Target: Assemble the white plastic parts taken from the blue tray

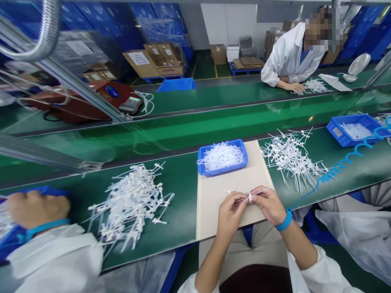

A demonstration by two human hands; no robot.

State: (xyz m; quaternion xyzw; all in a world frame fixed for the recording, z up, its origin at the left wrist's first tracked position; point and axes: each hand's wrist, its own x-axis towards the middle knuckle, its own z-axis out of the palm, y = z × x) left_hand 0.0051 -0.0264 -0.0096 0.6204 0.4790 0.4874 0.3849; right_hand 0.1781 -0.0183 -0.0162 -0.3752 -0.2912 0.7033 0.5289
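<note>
Near the right edge of the board (210, 207), the left hand (231, 211) and the right hand (270, 204) grip a white part (250, 197) between them, each pinching it with the fingertips. A loose piece (230, 190) lies on the board just beyond the left hand. A blue tray (226, 169) of white strips (222, 156) sits at the board's far edge. On the green bench (181, 191), the left pile (131, 203) lies apart from the board's left edge; the right pile (291, 158) spreads just beside its right edge.

Factory assembly area, green workbench (181, 203), blue parts tray (224, 169), cardboard cartons (168, 53), white-coated co-worker (282, 59)
</note>
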